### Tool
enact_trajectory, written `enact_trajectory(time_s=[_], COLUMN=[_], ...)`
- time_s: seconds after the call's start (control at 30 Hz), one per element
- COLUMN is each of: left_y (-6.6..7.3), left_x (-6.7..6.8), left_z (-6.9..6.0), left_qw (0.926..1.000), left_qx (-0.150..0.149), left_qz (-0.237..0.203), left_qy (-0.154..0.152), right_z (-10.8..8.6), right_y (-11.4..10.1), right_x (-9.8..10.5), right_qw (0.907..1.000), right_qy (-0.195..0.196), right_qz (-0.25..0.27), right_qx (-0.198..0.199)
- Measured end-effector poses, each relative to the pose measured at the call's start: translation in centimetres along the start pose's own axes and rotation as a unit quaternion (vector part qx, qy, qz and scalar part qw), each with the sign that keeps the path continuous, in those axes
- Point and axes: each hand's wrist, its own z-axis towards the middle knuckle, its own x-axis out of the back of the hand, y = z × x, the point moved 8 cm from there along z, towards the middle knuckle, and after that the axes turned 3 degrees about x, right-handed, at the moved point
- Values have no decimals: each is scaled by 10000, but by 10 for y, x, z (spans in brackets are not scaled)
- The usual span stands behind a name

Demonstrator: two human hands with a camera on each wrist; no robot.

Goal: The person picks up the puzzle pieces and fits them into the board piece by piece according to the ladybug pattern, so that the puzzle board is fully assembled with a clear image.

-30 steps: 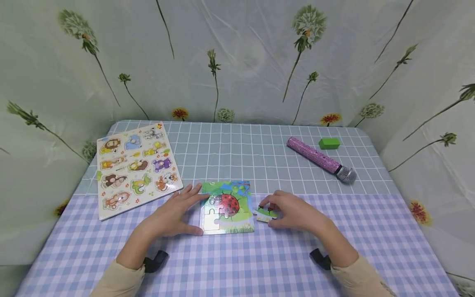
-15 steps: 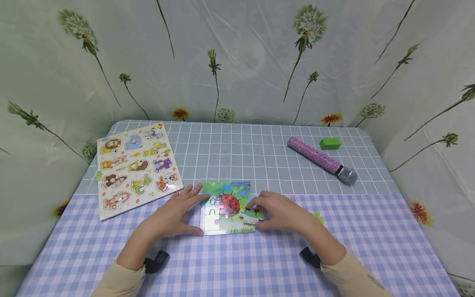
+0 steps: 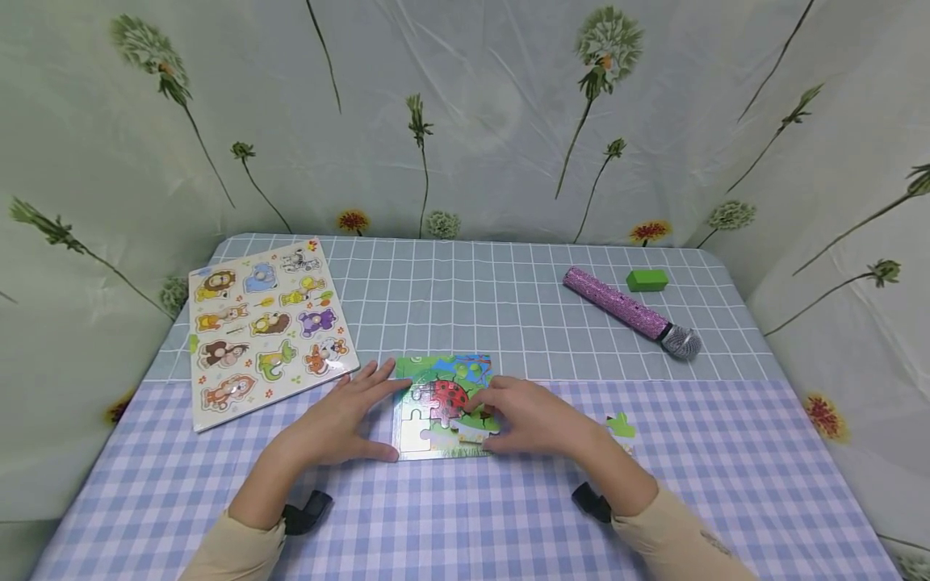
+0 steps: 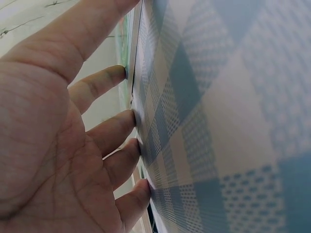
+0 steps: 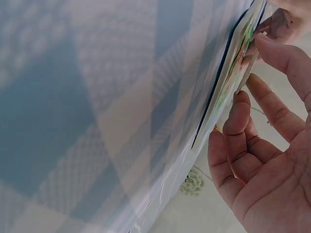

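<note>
A ladybug jigsaw puzzle [image 3: 443, 373] lies in its square tray in the middle of the table, with a white gap at its lower left. My left hand [image 3: 337, 415] rests beside it, fingers spread and straight, thumb and index fingertip at the tray's left edge. Over the puzzle's right part, my right hand [image 3: 534, 420] pinches a green and white puzzle piece [image 3: 475, 426] between thumb and fingers. From the right wrist, this piece [image 5: 248, 73] appears edge-on, just above the puzzle surface. A loose green puzzle piece [image 3: 621, 425] lies partly hidden behind my right forearm.
An animal peg puzzle board [image 3: 269, 331] lies at the left. Toward the back right are a glittery pink microphone [image 3: 617, 303] and a green block [image 3: 647, 280]. A blue checked cloth [image 3: 436, 524] covers the table's front half.
My right hand has carried the pinched piece leftward, from beside the puzzle to over its right part. The loose piece has come into view behind my forearm. My left hand stays put.
</note>
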Motion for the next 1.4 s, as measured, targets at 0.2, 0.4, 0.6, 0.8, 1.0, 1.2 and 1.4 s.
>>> enact_trajectory(time_s=[0.2, 0.4, 0.6, 0.8, 1.0, 1.2, 1.4], left_y=[1, 0, -1, -3, -2, -3, -2], left_x=[1, 0, 0, -2, -2, -2, -1], left_z=[0, 0, 0, 0, 1, 1, 0], left_qw=[10000, 10000, 9999, 9999, 9999, 9999, 9999], left_qx=[0, 32, 81, 95, 89, 109, 124], left_qz=[4, -45, -51, -73, -54, -38, -62], left_qy=[10, -28, -46, -45, -47, -61, -47], right_z=[7, 13, 18, 23, 26, 28, 29], right_y=[-6, -14, -22, -26, -28, -27, -28], right_x=[-4, -7, -10, -11, -13, -15, -17], right_qw=[9999, 9995, 9978, 9974, 9965, 9968, 9970], right_qy=[-50, -59, -111, -192, -244, -329, -468], right_qz=[11, -85, -366, -425, -531, -454, -345], right_qx=[142, 312, 540, 557, 591, 577, 520])
